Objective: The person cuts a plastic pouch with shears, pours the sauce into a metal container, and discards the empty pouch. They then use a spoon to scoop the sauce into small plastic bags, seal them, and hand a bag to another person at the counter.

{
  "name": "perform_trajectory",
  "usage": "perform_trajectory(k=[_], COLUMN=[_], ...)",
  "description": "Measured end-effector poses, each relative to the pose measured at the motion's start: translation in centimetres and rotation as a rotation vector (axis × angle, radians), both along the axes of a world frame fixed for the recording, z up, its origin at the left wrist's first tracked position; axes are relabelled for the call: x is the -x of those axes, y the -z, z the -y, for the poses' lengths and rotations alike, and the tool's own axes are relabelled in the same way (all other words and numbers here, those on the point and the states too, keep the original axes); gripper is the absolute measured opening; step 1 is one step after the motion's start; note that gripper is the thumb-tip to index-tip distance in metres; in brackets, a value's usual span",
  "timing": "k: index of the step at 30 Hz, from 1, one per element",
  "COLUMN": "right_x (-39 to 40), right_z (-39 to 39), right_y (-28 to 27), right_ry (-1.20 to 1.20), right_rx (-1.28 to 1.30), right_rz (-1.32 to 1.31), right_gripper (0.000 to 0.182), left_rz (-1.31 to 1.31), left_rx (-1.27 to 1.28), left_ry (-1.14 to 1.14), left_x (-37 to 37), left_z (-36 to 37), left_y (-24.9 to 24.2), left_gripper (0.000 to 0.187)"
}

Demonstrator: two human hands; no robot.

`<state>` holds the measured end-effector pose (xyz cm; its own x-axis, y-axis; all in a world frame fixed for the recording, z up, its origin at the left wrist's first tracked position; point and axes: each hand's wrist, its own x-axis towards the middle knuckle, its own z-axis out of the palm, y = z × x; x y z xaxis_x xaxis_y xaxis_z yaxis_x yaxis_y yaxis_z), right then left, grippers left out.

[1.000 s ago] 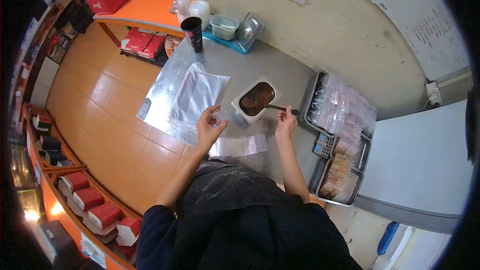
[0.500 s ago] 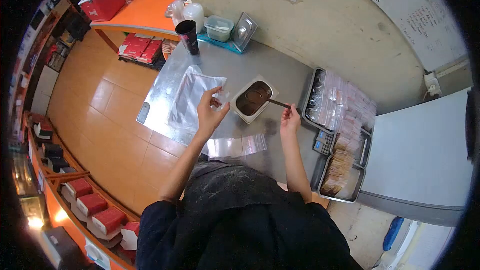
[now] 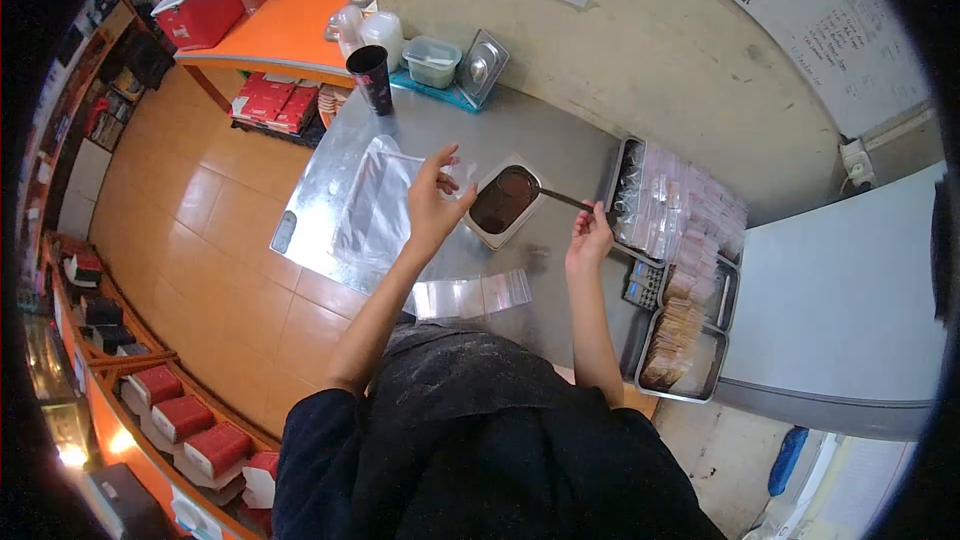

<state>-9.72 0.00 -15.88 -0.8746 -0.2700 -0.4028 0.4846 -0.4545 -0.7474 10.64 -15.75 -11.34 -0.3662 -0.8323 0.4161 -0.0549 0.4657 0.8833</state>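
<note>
My right hand (image 3: 588, 238) grips the dark handle of a ladle (image 3: 566, 201). The ladle's round bowl rests in dark brown sauce inside a rectangular metal container (image 3: 494, 240). Just left of that container, my left hand (image 3: 437, 202) is raised with curved fingers around a small clear plastic bag (image 3: 462, 176), which is thin and hard to make out. Beneath and beyond this hand lies a large clear plastic bag (image 3: 375, 202) on the steel table. A row of small clear zip bags (image 3: 470, 295) lies flat near the table's front edge.
A black cup (image 3: 371, 80), a lidded plastic tub (image 3: 433, 62) and a metal lid (image 3: 482, 68) stand at the back. On the right are trays with filled sachets (image 3: 665, 195), a calculator (image 3: 642, 282) and a tray of brown packets (image 3: 672, 345). A wall rises behind.
My left hand has turned and shifted slightly right, its fingers rising. The ladle's handle end and my right hand have moved a little right, while its bowl stays in the sauce.
</note>
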Motion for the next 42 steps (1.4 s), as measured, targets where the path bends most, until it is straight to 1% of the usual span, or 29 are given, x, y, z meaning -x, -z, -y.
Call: perform_trajectory(k=[3,6,9,12,17,20,25,28,32,40,42], right_x=[-0.2,0.1,0.6,0.6,-0.4,-0.7,-0.3,-0.3,-0.5,-1.6,-1.7], right_z=[-0.3,-0.1,-0.2,0.0,-0.3,-0.3,0.1,0.2,0.4,0.7,0.4], right_y=[0.2,-1.7,-3.9,-5.2,-3.1,-2.4,-4.8,-7.0,-8.8,-11.2,-11.6], right_ry=[-0.038,0.001,-0.031,0.003,0.030,0.039,0.077,0.073,0.079,0.155,0.144], right_rx=[0.000,0.053,0.138,0.146,0.063,0.028,0.073,0.097,0.118,0.046,0.022], right_rz=[-0.006,-0.036,-0.082,-0.093,-0.056,-0.053,-0.088,-0.134,-0.208,-0.320,-0.369], right_gripper=[0.021,0.023,0.023,0.024,0.024,0.023,0.024,0.024,0.025,0.029,0.030], left_rz=[0.020,-0.001,-0.001,-0.019,-0.031,-0.020,-0.025,0.004,0.004,0.001,-0.005], left_rx=[-0.020,-0.007,0.033,0.033,0.011,-0.002,-0.012,-0.060,-0.020,-0.075,-0.077], left_ry=[0.007,0.010,0.025,0.047,0.070,0.071,0.092,0.143,0.218,0.258,0.269], left_x=[0.2,0.7,1.2,1.7,2.2,2.4,3.2,3.9,5.4,7.0,7.2], left_z=[0.1,0.4,0.8,0.9,0.9,1.0,1.3,1.1,0.5,-1.3,-1.4], left_y=[0.2,0.5,0.5,0.5,0.6,0.8,1.8,2.0,2.2,0.6,0.4], left_gripper=[0.061,0.059,0.057,0.056,0.056,0.058,0.062,0.067,0.072,0.076,0.077])
